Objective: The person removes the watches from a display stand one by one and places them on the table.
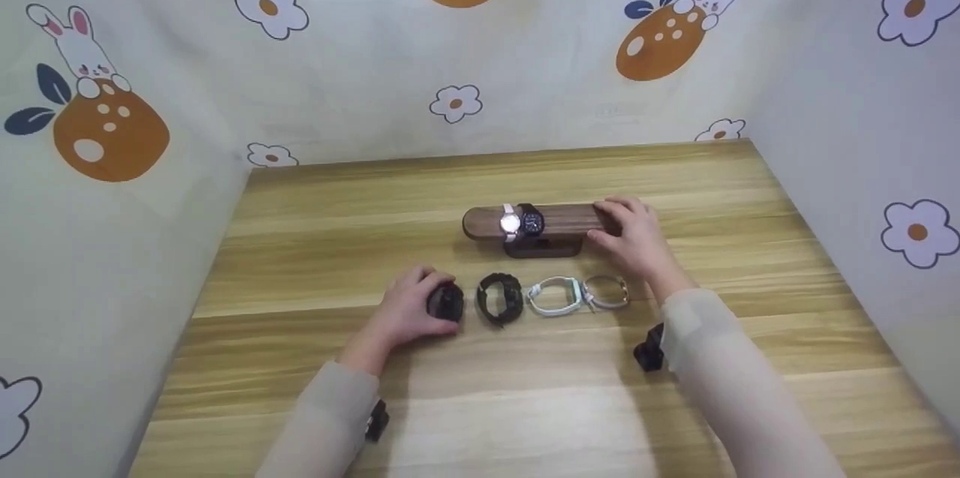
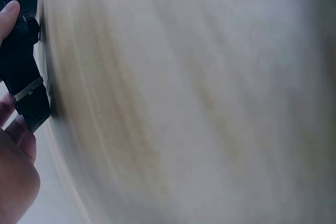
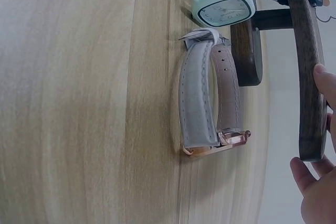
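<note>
My left hand (image 1: 409,307) grips a black watch (image 1: 448,303) at the left end of a row of watches; its strap and buckle show in the left wrist view. My right hand (image 1: 634,238) holds the right end of a dark wooden watch stand (image 1: 571,218), fingers behind and thumb in front. Around the stand's bar sit a watch with a pale strap (image 1: 510,223) and a black watch (image 1: 533,223). Between the hands, another black watch (image 1: 513,299), a mint-green watch (image 3: 223,11) and a grey leather-strapped watch (image 3: 197,98) with a rose-gold case stand looped on the table.
The wooden table (image 1: 337,230) meets a cloth wall (image 1: 360,65) printed with rabbits, oranges and flowers at its back edge. The stand's base (image 1: 544,248) rests on the table behind the watch row. A small black device (image 1: 649,349) is at the right wrist.
</note>
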A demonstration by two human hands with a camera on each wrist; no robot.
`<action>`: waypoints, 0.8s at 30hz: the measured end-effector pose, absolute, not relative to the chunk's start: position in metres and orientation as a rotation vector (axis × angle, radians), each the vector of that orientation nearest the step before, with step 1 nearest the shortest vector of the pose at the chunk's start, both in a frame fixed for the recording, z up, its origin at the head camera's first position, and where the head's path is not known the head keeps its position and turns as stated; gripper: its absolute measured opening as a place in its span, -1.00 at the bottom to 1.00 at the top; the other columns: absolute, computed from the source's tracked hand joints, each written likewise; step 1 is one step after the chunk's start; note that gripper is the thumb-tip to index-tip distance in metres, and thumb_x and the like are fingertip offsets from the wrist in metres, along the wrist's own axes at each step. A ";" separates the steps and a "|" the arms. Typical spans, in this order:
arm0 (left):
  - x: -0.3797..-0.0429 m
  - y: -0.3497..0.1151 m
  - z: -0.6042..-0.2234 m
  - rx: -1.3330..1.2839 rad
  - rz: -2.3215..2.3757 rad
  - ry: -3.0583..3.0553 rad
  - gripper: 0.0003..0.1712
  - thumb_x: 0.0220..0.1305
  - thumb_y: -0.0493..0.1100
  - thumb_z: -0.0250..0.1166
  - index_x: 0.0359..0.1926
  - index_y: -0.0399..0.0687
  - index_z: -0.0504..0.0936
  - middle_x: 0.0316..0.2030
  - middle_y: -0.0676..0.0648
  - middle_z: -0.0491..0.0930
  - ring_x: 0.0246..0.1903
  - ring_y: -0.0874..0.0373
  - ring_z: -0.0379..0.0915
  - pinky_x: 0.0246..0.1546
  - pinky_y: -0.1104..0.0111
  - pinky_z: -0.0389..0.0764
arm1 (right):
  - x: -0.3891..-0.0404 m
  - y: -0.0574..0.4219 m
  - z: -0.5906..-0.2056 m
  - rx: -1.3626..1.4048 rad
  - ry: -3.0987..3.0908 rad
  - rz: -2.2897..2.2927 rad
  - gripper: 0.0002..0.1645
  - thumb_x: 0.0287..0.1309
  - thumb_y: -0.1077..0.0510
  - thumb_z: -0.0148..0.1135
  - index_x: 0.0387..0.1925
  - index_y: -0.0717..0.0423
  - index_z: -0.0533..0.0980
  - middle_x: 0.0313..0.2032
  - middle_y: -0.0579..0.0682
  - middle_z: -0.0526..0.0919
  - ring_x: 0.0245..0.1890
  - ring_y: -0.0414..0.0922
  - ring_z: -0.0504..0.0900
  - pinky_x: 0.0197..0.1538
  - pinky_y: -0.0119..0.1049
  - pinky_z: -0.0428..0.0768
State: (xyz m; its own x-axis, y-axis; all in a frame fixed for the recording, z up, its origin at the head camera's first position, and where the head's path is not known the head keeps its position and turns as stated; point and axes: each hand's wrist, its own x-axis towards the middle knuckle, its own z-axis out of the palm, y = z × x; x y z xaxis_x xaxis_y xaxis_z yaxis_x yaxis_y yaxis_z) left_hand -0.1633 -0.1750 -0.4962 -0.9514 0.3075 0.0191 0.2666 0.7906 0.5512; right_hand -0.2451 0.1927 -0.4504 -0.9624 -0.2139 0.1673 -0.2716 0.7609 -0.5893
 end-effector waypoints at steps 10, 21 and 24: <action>-0.164 -0.173 -0.490 0.435 0.859 2.896 -0.02 -0.35 0.31 0.50 0.22 0.20 0.44 0.12 -0.08 0.36 0.05 -0.13 0.23 0.02 -0.05 0.37 | -0.246 0.193 -0.450 0.408 -2.842 0.969 -0.35 0.04 0.06 0.36 0.17 0.15 0.43 0.18 0.20 0.36 0.15 0.22 0.22 0.21 0.10 0.22; -0.186 -0.163 -0.463 0.392 1.051 2.965 -0.04 -0.20 0.17 0.50 0.28 0.06 0.35 0.13 -0.12 0.36 0.10 -0.12 0.26 0.12 -0.08 0.30 | -0.245 0.193 -0.450 0.402 -2.834 0.982 -0.33 0.03 0.06 0.36 0.18 0.15 0.42 0.18 0.20 0.35 0.16 0.21 0.21 0.22 0.11 0.19; -0.193 -0.157 -0.457 0.421 1.071 2.990 -0.06 -0.18 0.13 0.51 0.27 0.04 0.36 0.14 -0.14 0.35 0.12 -0.13 0.25 0.15 -0.07 0.28 | -0.245 0.193 -0.451 0.403 -2.833 0.995 -0.33 0.03 0.07 0.36 0.19 0.17 0.41 0.19 0.20 0.35 0.17 0.20 0.20 0.24 0.11 0.18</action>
